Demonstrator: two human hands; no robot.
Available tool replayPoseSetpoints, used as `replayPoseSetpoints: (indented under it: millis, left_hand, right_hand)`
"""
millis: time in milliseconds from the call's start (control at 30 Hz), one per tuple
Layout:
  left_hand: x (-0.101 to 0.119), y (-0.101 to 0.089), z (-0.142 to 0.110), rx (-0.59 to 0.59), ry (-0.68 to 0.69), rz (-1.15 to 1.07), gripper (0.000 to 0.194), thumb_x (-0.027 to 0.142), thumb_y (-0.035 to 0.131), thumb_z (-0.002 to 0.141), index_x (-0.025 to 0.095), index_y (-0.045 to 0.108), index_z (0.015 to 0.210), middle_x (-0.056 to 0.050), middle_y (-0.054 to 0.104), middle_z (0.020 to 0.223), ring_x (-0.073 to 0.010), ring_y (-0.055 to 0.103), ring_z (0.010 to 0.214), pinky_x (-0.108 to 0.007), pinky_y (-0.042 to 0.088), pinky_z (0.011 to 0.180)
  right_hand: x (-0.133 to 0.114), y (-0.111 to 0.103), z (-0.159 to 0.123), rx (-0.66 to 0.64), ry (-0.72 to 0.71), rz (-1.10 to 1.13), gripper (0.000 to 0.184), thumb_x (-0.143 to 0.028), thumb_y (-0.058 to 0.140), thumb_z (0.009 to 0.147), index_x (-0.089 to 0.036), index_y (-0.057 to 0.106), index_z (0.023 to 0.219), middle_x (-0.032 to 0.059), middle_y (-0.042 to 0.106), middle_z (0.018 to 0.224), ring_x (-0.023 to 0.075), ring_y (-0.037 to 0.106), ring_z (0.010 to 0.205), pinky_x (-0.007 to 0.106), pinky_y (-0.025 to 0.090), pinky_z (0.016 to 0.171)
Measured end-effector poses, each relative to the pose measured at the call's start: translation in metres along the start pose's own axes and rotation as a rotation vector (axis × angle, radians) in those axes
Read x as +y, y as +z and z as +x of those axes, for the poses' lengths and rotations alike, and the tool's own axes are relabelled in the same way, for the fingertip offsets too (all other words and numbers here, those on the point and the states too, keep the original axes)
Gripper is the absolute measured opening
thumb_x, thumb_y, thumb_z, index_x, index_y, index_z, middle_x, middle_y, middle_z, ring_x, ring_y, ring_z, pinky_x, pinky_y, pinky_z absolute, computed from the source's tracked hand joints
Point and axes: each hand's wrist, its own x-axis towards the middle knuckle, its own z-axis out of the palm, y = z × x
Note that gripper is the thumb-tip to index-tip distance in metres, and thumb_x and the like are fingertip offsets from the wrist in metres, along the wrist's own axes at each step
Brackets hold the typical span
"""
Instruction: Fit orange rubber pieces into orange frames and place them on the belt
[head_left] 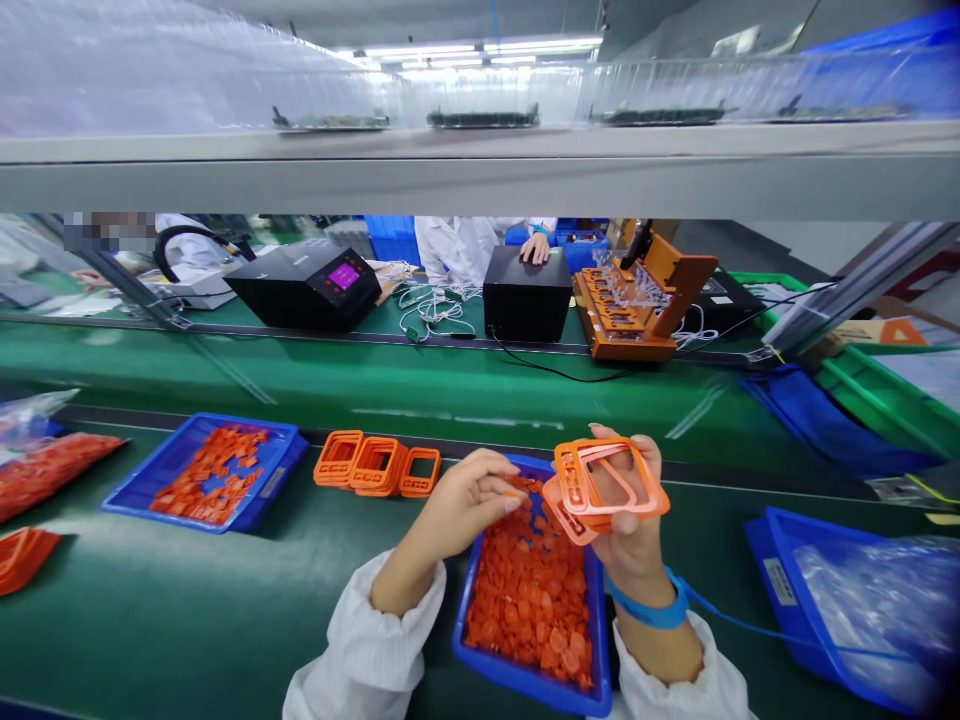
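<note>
My right hand [634, 540], with a blue wrist strap [649, 605], grips several orange plastic frames [577, 520] fanned over one another above the far right corner of a blue tray. Heaped in that blue tray [469, 650] are many small flat orange plastic pieces [525, 600]. Over the tray's far left side, my left hand [480, 500] is closed in a pinch, and a bit of orange shows at its fingertips. The two hands are apart.
More orange frames [376, 467] stand in stacks left of my hands. Another blue tray [262, 500] holds orange pieces. At far left lie a bag of orange parts [52, 475] and frames [26, 558]. A blue bin [780, 560] holds clear bags. A co-worker's hand [535, 247] rests on a black box [527, 300].
</note>
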Motion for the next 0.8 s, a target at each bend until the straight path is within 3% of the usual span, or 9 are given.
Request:
replayPoseSetpoints:
  millis: [100,200,300,433,533,667,800]
  left_hand:
    - [0.001,-0.002,0.000,0.147,-0.051,-0.111,0.029,0.038,0.089,0.085,0.016,0.080,0.099,-0.011,0.066,0.125,-0.0194,0.077,0.098,-0.035,0.063,0.094]
    - [0.003,-0.003,0.001,0.230,-0.034,-0.137,0.034,0.046,0.091,0.084,0.014,0.077,0.088,-0.008,0.071,0.105,-0.0179,0.074,0.092,-0.031,0.061,0.088]
    - [0.000,0.000,0.002,0.333,-0.027,-0.173,0.040,0.051,0.091,0.083,0.016,0.077,0.094,-0.004,0.070,0.088,-0.0128,0.066,0.083,-0.023,0.054,0.079]
    - [-0.002,0.011,0.002,0.453,-0.050,-0.292,0.048,0.056,0.093,0.078,0.016,0.077,0.100,-0.003,0.072,0.088,-0.0132,0.065,0.083,-0.024,0.052,0.082]
    - [0.000,0.022,0.001,0.430,-0.088,-0.378,0.047,0.056,0.094,0.077,0.016,0.073,0.091,-0.004,0.073,0.086,-0.0149,0.066,0.082,-0.027,0.054,0.082]
    - [0.001,0.029,0.001,0.393,-0.046,-0.348,0.043,0.051,0.092,0.081,0.015,0.069,0.085,-0.006,0.070,0.102,-0.0149,0.065,0.089,-0.026,0.053,0.082]
    - [-0.002,0.024,0.001,0.307,-0.110,-0.346,0.042,0.051,0.088,0.086,0.016,0.066,0.095,-0.004,0.069,0.097,-0.0139,0.064,0.084,-0.025,0.053,0.078]
  right_hand:
    - [0.002,-0.001,-0.001,-0.091,0.030,-0.012,0.075,-0.048,0.105,0.067,-0.037,0.064,0.129,0.0058,0.069,0.141,0.0280,0.072,0.120,0.044,0.068,0.089]
    - [0.006,0.000,-0.002,-0.154,0.032,-0.036,0.074,-0.044,0.105,0.069,-0.036,0.062,0.128,0.0076,0.068,0.143,0.0305,0.076,0.117,0.049,0.070,0.091]
    - [0.010,0.001,-0.003,-0.191,0.017,-0.090,0.073,-0.043,0.104,0.070,-0.034,0.062,0.128,0.0099,0.068,0.144,0.0324,0.076,0.118,0.050,0.069,0.092]
    - [0.015,-0.001,-0.005,-0.239,0.006,-0.135,0.074,-0.041,0.104,0.069,-0.033,0.061,0.129,0.0116,0.066,0.147,0.0315,0.076,0.121,0.047,0.068,0.094]
    - [0.019,-0.004,-0.007,-0.276,-0.004,-0.211,0.076,-0.038,0.106,0.068,-0.033,0.062,0.130,0.0114,0.067,0.145,0.0296,0.075,0.123,0.044,0.066,0.098]
    - [0.022,-0.004,-0.007,-0.360,-0.041,-0.319,0.073,-0.042,0.105,0.068,-0.032,0.064,0.128,0.0118,0.070,0.139,0.0315,0.072,0.128,0.050,0.063,0.105]
    - [0.022,-0.001,-0.005,-0.439,-0.088,-0.348,0.069,-0.042,0.103,0.072,-0.035,0.066,0.130,0.0101,0.072,0.134,0.0316,0.070,0.129,0.051,0.061,0.106]
